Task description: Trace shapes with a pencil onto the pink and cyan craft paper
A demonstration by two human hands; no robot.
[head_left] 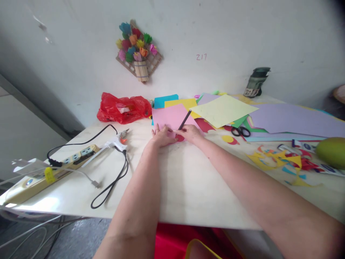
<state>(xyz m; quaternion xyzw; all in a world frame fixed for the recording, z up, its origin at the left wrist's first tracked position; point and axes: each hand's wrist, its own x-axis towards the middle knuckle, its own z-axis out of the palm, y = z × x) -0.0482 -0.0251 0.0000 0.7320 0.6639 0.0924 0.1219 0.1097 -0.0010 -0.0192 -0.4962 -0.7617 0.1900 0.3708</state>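
A: Right hand (192, 133) pinches the dark pen (185, 119); left hand (161, 137) lies fingers spread on the pink paper (169, 114), far middle! How far along?
B: Scraps (269, 160) at right are cut; the pink paper looks uncut, marks too small to tell.
A: Room?
B: The table (202, 194) stretches nearward; scissors (240, 131) sit far right.

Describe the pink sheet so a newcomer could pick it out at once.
On the pale table, look between the red bag and the scissors. The pink sheet lies there, partly under the left hand. Its pink colour sets it apart from the yellow sheet and blue sheet behind it.
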